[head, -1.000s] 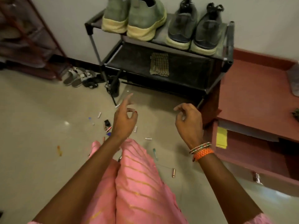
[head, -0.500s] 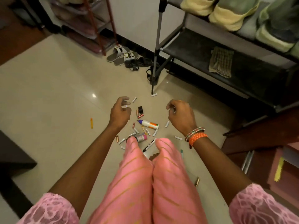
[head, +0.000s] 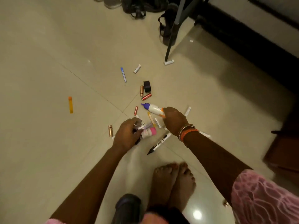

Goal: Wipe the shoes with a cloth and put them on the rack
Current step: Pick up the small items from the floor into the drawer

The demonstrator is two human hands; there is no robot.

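I am bending over the floor [head: 48, 143] and gathering the scattered small things — my left hand [head: 127, 135] is curling round a little pink-and-white bottle [head: 149, 132] and some thin sticks, fingers closed on them, while my right hand [head: 175, 120] is coming down on the glue bottle [head: 153, 108], its fingers folded over the orange end. Whether they are already clamping it or only touching, I cannot tell, since the back of my hand is hiding them.

To do this well I am keeping the left hand as the collecting hand and letting the right feed it, taking the bigger pieces first: the glue bottle, then the black marker [head: 159, 143] lying just beside my right wrist. The copper-coloured batteries [head: 141, 91] are round and likely to roll, so I am thinking to pinch them from above, not sweep them.

The shoes I am meant to wipe are not in view here — only a rack leg [head: 172, 34] and dark sandals [head: 137, 7] at the top edge. No cloth is showing.
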